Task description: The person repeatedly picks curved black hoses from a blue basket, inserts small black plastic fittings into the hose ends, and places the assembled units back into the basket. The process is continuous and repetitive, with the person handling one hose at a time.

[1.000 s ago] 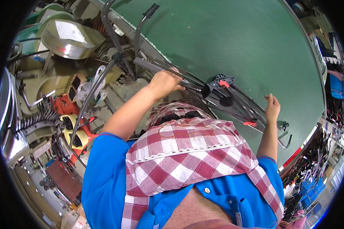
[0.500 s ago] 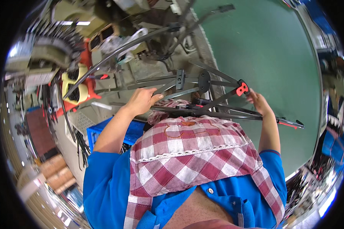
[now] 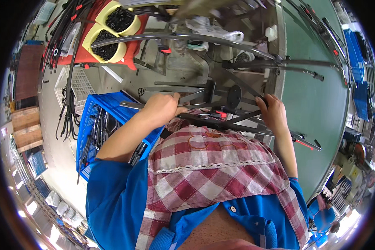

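In front of my apron lies a folding frame of black metal bars (image 3: 241, 117), with a round black disc (image 3: 234, 96) and a narrow dark block (image 3: 209, 90) near its middle. My left hand (image 3: 161, 109) is closed around a flat bar on the frame's left side. At the right corner, where two bars meet, the fingers of my right hand (image 3: 274, 111) are bent around the joint and hide it. A small red part (image 3: 221, 114) shows low in the frame. The right end carries a hooked rod with a red strip (image 3: 305, 144).
A long curved black tube (image 3: 175, 36) spans the area beyond my hands. Yellow bins (image 3: 120, 52) of small black parts sit on a red surface at far left. A blue crate (image 3: 112, 98) of dark parts is by my left arm; a green tabletop (image 3: 310, 121) lies at right.
The view has swung, bringing the blue crate and yellow bins further in. My right hand has gone from beside the red bracket onto the corner joint; that bracket no longer shows.
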The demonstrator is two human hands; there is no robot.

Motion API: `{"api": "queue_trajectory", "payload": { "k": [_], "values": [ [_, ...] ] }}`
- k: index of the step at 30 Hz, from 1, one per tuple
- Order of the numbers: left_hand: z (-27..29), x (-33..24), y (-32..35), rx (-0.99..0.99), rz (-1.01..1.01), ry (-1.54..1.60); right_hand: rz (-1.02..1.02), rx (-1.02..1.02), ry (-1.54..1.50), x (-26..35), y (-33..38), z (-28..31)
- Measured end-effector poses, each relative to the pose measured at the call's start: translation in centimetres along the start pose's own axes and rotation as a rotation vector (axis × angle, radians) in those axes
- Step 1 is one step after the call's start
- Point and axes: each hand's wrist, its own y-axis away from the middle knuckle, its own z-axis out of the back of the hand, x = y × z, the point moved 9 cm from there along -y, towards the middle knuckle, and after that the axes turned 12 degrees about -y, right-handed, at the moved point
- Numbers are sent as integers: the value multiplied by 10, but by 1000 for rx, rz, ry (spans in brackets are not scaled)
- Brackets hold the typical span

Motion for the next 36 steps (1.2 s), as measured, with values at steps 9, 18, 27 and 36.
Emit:
{"api": "queue_trajectory", "payload": {
  "k": [9,18,27,36],
  "values": [
    [94,86,-68,-498,-208,771,33,76,-1,114,-84,-67],
    [73,149,-118,-242,-23,1054,-110,222,16,141,-118,-82],
    [99,161,-136,-341,6,828,-95,301,42,136,-136,-83],
    [101,160,-155,-539,-226,458,-168,393,2,123,-139,-97]
  ]
}}
